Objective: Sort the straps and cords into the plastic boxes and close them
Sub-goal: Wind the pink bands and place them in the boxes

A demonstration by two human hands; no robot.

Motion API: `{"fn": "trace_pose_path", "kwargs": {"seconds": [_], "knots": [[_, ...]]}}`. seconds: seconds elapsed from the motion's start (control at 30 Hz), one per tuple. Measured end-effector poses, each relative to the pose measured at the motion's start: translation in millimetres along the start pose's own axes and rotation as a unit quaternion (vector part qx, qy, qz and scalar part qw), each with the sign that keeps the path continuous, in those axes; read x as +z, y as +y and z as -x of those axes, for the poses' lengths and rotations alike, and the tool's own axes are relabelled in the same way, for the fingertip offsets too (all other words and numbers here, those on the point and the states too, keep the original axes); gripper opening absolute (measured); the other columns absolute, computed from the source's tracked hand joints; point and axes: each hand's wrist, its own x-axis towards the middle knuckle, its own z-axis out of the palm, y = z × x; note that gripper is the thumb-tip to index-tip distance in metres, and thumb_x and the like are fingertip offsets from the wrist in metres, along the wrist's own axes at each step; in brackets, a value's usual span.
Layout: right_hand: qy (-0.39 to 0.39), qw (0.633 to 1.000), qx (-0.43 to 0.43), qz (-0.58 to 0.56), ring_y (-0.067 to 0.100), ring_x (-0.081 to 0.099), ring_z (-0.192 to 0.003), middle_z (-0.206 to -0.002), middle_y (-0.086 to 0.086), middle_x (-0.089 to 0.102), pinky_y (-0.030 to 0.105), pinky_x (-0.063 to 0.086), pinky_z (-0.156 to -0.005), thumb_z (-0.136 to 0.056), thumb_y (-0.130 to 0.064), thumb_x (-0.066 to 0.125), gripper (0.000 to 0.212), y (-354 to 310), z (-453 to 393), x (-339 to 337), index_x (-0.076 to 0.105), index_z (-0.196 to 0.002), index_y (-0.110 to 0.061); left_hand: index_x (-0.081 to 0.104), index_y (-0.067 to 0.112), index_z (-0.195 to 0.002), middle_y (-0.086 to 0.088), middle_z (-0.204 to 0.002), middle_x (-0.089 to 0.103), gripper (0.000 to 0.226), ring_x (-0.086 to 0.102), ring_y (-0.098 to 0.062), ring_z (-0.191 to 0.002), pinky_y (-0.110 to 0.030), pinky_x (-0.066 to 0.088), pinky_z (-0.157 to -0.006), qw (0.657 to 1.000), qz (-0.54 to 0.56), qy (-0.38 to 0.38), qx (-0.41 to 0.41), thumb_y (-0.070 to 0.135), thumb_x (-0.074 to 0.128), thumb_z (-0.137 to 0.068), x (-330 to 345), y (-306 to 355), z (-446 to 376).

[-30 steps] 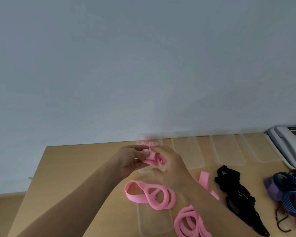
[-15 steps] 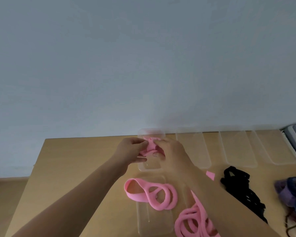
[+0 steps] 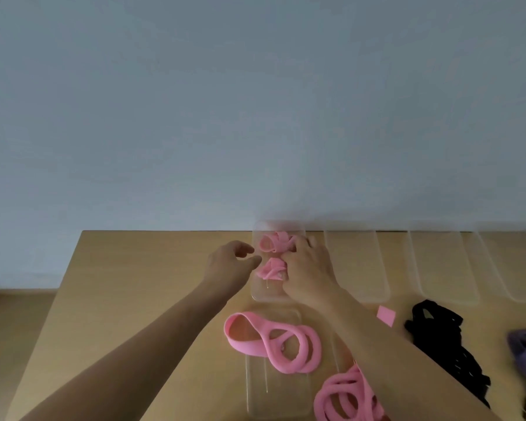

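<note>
The person leans over the counter (image 3: pixel 134 299) with both arms stretched toward the leftmost clear plastic box (image 3: pixel 257 294) by the wall. Two small folded pink straps lie inside it, one at the far end (image 3: pixel 275 242) and one nearer the middle (image 3: pixel 269 270). The right hand (image 3: pixel 308 268) lies flat over the box's right side, its fingers pressing the bundles down; its grip holds nothing that I can see. The left hand (image 3: pixel 231 264) hovers just beside the box's left wall, its grip loosely wide and empty.

To do this step well, I would keep the right hand pressing until the folds settle, since such elastic probably springs open, then tuck the loose ends below the rim so a lid can sit flush. A large looped pink strap (image 3: pixel 274 341) rests partly on a clear lid (image 3: pixel 280 390) nearer the person, more pink loops (image 3: pixel 343 396) lie beside it, and the black straps (image 3: pixel 444 338) wait to the right, below the empty boxes (image 3: pixel 356 268).
</note>
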Motion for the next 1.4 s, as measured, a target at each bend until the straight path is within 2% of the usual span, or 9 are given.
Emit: {"fn": "trace_pose_path", "kwargs": {"seconds": [0.2,0.37,0.47,0.63,0.8,0.9,1.1,1.2,1.4], "knots": [[-0.01,0.999,0.03,-0.01,0.026,0.047,-0.115,-0.121,0.001,0.06,0.034,0.044,-0.095,-0.094,-0.05,0.057,0.036,4,-13,1,0.07,-0.121,-0.03,0.067,0.03,-0.105,0.007,-0.103,0.067,0.02,0.064,-0.014,-0.095,-0.042,0.059,-0.086,1.0,0.013,-0.014,-0.005,0.028,0.074,-0.087,1,-5,-2],[0.093,0.983,0.084,-0.133,0.025,0.06,-0.091,-0.089,0.0,0.07,0.031,0.043,-0.065,-0.084,-0.04,0.075,0.018,7,-13,-3,0.075,-0.09,-0.023,0.066,0.03,-0.105,0.008,-0.104,0.066,0.021,0.065,-0.016,-0.096,-0.044,0.058,-0.088,1.0,0.016,-0.016,-0.005,0.028,0.075,-0.086,1,-5,-2],[0.112,0.981,0.089,-0.135,0.025,0.063,-0.083,-0.084,0.001,0.071,0.031,0.04,-0.062,-0.087,-0.036,0.073,0.015,7,-10,0,0.077,-0.093,-0.022,0.067,0.028,-0.109,0.009,-0.106,0.066,0.023,0.064,-0.016,-0.099,-0.045,0.057,-0.09,1.0,0.015,-0.015,-0.003,0.029,0.074,-0.086,1,-5,-2],[0.102,0.985,0.076,-0.116,0.024,0.062,-0.095,-0.101,0.0,0.071,0.031,0.046,-0.069,-0.094,-0.033,0.066,0.018,9,-8,5,0.078,-0.105,-0.027,0.068,0.029,-0.107,0.008,-0.109,0.066,0.022,0.063,-0.015,-0.1,-0.044,0.057,-0.089,1.0,0.003,-0.004,0.006,0.028,0.074,-0.086,2,-6,-3],[0.101,0.989,0.047,-0.101,0.024,0.058,-0.105,-0.113,-0.005,0.068,0.027,0.039,-0.073,-0.096,-0.034,0.061,0.022,8,-6,11,0.076,-0.111,-0.029,0.071,0.029,-0.109,0.005,-0.115,0.065,0.023,0.061,-0.011,-0.095,-0.035,0.052,-0.082,0.997,-0.061,0.011,0.047,0.029,0.075,-0.086,6,-8,-3],[0.095,0.99,0.045,-0.094,0.024,0.057,-0.103,-0.108,-0.002,0.066,0.026,0.035,-0.072,-0.093,-0.034,0.064,0.021,7,-8,12,0.077,-0.106,-0.024,0.071,0.029,-0.111,0.005,-0.116,0.063,0.025,0.059,-0.011,-0.094,-0.029,0.045,-0.078,0.994,-0.093,0.011,0.063,0.03,0.075,-0.087,8,-7,-2],[0.057,0.994,0.0,-0.093,0.022,0.049,-0.101,-0.106,-0.006,0.064,0.025,0.036,-0.078,-0.079,-0.038,0.08,0.017,16,-2,9,0.079,-0.089,-0.024,0.072,0.027,-0.112,0.005,-0.118,0.063,0.025,0.059,-0.01,-0.095,-0.03,0.045,-0.078,0.994,-0.091,0.017,0.06,0.03,0.074,-0.087,5,-8,-2],[0.037,0.997,-0.025,-0.065,0.024,0.046,-0.103,-0.109,-0.005,0.064,0.031,0.044,-0.085,-0.078,-0.039,0.081,0.026,16,3,9,0.078,-0.099,-0.023,0.072,0.027,-0.112,0.005,-0.117,0.064,0.025,0.059,-0.01,-0.095,-0.029,0.044,-0.078,0.994,-0.091,0.017,0.062,0.029,0.075,-0.087,5,-9,-2],[0.043,0.997,-0.053,-0.028,0.023,0.049,-0.116,-0.117,-0.006,0.068,0.036,0.042,-0.099,-0.085,-0.039,0.072,0.031,8,0,5,0.072,-0.112,-0.024,0.071,0.024,-0.113,0.009,-0.116,0.068,0.028,0.063,-0.01,-0.099,-0.032,0.052,-0.083,0.994,-0.09,0.0,0.069,0.024,0.076,-0.086,6,-8,1]]}}
